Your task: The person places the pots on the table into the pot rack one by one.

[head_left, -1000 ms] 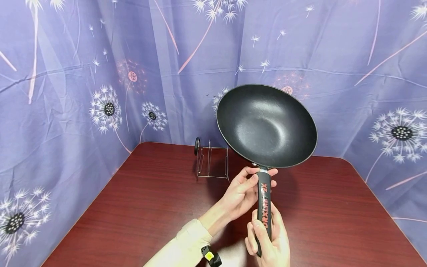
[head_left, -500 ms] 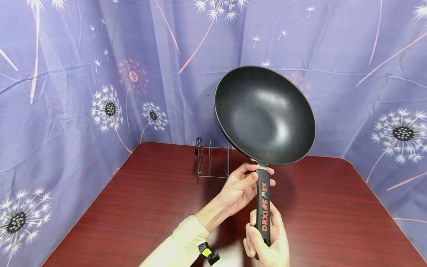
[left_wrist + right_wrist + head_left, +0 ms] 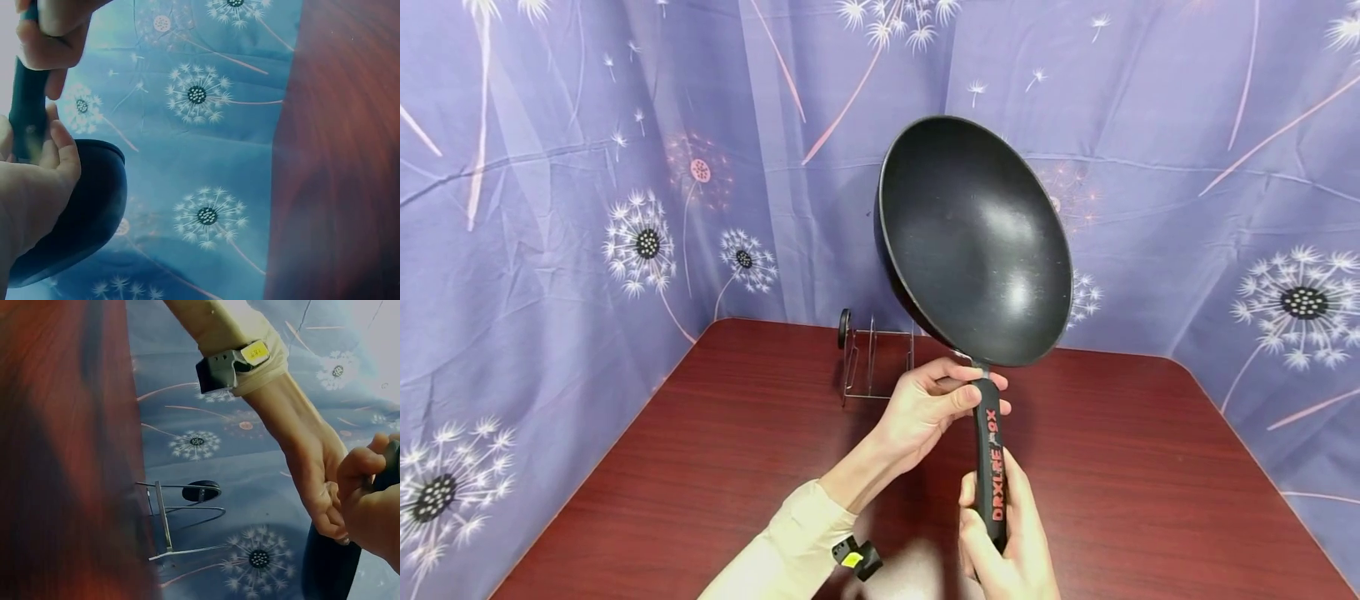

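Observation:
A black wok (image 3: 973, 242) is held up above the dark red table (image 3: 715, 483), its hollow tilted toward me and turned to the right. Its black handle (image 3: 991, 462) with red lettering points down. My left hand (image 3: 928, 408) grips the top of the handle just under the bowl. My right hand (image 3: 1003, 542) grips the lower end of the handle. In the left wrist view the wok's dark underside (image 3: 81, 219) and handle (image 3: 28, 112) show beside my left hand (image 3: 37, 187). The right wrist view shows my right hand (image 3: 369, 506) beside the left wrist.
A small wire rack (image 3: 876, 362) with a black knob stands on the table behind my left hand, near the back edge; it also appears in the right wrist view (image 3: 181, 519). Purple dandelion-print cloth (image 3: 587, 167) hangs round the table on three sides.
The wok has risen and tipped more upright, its opening turning toward the right. Both hands stayed on the handle and shifted slightly left and up.

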`<action>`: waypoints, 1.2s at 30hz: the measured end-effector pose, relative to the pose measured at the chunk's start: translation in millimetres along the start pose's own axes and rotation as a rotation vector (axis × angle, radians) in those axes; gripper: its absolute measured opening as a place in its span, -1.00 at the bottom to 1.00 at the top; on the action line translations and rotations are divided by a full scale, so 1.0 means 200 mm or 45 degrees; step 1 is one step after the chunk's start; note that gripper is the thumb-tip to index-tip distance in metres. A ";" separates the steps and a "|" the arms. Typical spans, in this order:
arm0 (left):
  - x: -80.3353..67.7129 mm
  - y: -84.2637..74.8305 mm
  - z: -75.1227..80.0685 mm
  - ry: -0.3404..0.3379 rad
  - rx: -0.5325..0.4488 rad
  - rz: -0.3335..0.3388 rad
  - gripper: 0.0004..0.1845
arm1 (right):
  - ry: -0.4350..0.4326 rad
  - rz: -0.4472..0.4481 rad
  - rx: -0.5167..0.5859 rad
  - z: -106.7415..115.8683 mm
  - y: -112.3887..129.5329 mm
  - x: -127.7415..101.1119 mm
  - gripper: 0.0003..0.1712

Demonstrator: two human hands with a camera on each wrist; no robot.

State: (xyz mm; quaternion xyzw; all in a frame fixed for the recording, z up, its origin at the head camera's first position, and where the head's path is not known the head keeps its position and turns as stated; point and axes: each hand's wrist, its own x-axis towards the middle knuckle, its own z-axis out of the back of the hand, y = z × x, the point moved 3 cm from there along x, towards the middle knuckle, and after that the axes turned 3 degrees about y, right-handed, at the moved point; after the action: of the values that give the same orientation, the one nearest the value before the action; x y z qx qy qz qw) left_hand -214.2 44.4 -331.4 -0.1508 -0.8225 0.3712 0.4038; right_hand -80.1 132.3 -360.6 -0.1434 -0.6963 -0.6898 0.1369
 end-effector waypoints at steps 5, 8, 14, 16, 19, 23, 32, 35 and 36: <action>0.00 -0.04 0.01 -0.054 0.114 -0.026 -0.80 | -0.094 0.027 -0.205 0.00 0.01 0.01 -0.08; 0.00 -0.05 0.01 -0.116 0.195 -0.029 -0.80 | -0.095 0.110 -0.292 -0.01 0.02 0.01 -0.07; -0.02 -0.08 0.01 -0.206 0.252 -0.013 -0.80 | -0.064 0.126 -0.258 -0.02 0.03 0.01 -0.12; -0.02 -0.09 0.01 -0.226 0.259 -0.006 -0.81 | -0.097 0.046 -0.217 -0.02 0.02 0.02 -0.13; -0.02 -0.09 0.02 -0.259 0.273 0.016 -0.81 | -0.122 -0.035 -0.113 -0.02 -0.01 0.03 -0.15; -0.04 -0.10 0.04 -0.315 0.305 0.047 -0.81 | -0.055 0.038 0.026 -0.01 -0.05 0.05 -0.13; -0.06 -0.15 0.04 -0.360 0.483 0.072 -0.71 | 0.266 0.352 0.194 -0.02 -0.14 0.08 -0.18; -0.07 -0.16 0.04 -0.369 0.504 0.064 -0.73 | 0.334 0.442 0.221 -0.04 -0.15 0.09 -0.20; -0.07 -0.16 0.04 -0.374 0.507 0.062 -0.73 | 0.349 0.455 0.231 -0.04 -0.15 0.09 -0.21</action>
State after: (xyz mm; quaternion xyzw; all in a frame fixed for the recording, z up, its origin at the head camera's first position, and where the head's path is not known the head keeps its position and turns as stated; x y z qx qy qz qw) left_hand -209.6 11.1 -319.2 -0.0325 -0.7791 0.5534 0.2926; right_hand -108.5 124.0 -381.0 -0.1566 -0.6939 -0.6023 0.3622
